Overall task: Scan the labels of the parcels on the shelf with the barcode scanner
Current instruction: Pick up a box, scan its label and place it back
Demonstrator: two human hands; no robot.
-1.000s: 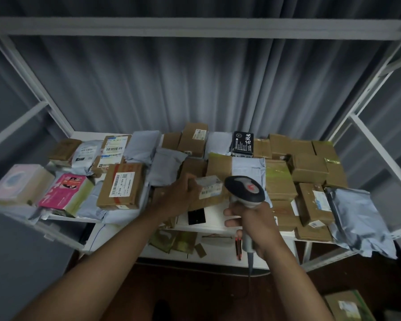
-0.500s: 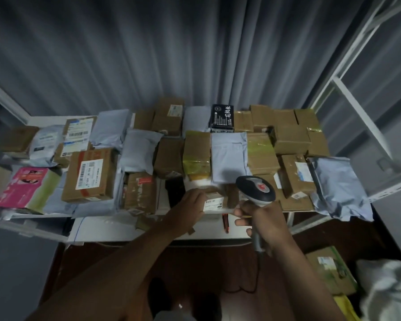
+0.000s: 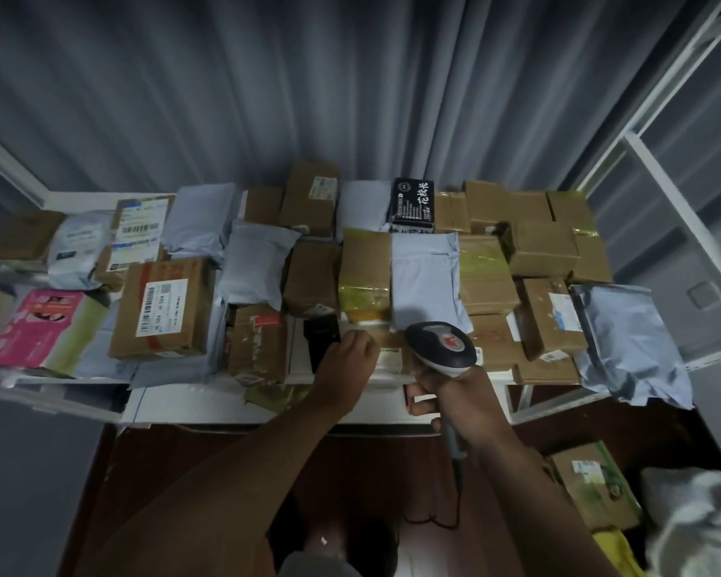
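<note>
Since half a second ago the left hand [image 3: 346, 360] has set the small parcel [image 3: 386, 347] down at the shelf's [image 3: 184, 403] front edge, curled fingers resting on it. The right hand [image 3: 454, 393] grips the barcode scanner [image 3: 442, 347] just beside. A box label [image 3: 157, 304] reads "J6 504".

Parcels [image 3: 163, 310] are lying packed across the shelf [image 3: 392, 381]; the scanner [image 3: 442, 347] is sitting at its front edge, right of the left hand [image 3: 346, 360].
</note>
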